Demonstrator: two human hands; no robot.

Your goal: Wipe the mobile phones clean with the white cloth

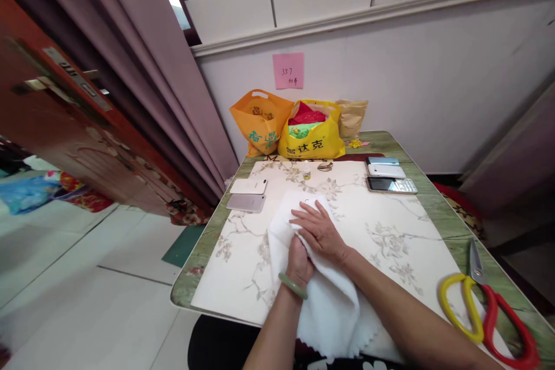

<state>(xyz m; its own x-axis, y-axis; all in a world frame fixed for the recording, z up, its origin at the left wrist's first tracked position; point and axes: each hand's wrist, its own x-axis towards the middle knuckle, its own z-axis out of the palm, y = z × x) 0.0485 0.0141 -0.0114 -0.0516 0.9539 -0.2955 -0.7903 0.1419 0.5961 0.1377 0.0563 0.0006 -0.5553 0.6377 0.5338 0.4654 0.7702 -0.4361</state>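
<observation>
A white cloth with a wavy lower edge lies over the near middle of the table and hangs toward my lap. My left hand, with a pale green bangle at the wrist, is curled closed in the cloth's folds; its fingertips are hidden. Just above and to the right, my right hand rests palm down on the cloth, fingers stretched and apart. It partly overlaps the left hand. A small dark mark shows on the cloth beyond the right fingertips.
Two phones lie left, three more phones right. Large scissors with yellow and red handles sit at the right edge. Behind stand an orange bag, a yellow bag, a tan pouch and a small bottle.
</observation>
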